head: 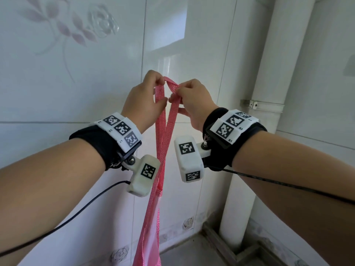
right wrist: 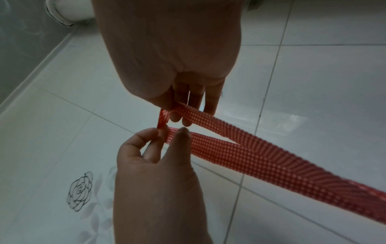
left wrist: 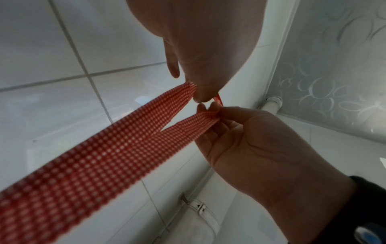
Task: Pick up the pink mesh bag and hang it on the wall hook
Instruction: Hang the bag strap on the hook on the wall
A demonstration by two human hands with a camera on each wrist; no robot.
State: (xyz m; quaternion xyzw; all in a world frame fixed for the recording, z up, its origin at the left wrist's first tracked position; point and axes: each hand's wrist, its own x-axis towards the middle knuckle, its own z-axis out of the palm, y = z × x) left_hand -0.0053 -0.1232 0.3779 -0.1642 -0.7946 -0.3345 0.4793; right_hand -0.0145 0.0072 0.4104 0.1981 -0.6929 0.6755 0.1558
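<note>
The pink mesh bag (head: 149, 237) hangs down in front of the tiled wall by its long checked strap (head: 163, 131). Both hands are raised at the top of the strap loop, close together. My left hand (head: 164, 91) pinches the left side of the loop between thumb and fingers. On the other side, my right hand (head: 175, 94) pinches it the same way. The wrist views show the strap (left wrist: 104, 148) (right wrist: 261, 156) splitting into two bands, one held by the left hand (left wrist: 200, 97) (right wrist: 173, 133), one by the right hand (left wrist: 208, 109) (right wrist: 179, 118). No hook prong shows.
A clear rose-shaped piece (head: 102, 21) sits on the wall above and left of the hands. A white vertical pipe (head: 259, 112) with a clamp (head: 251, 104) fills the right corner. Black cables trail from both wrist cameras. The floor shows at the bottom right.
</note>
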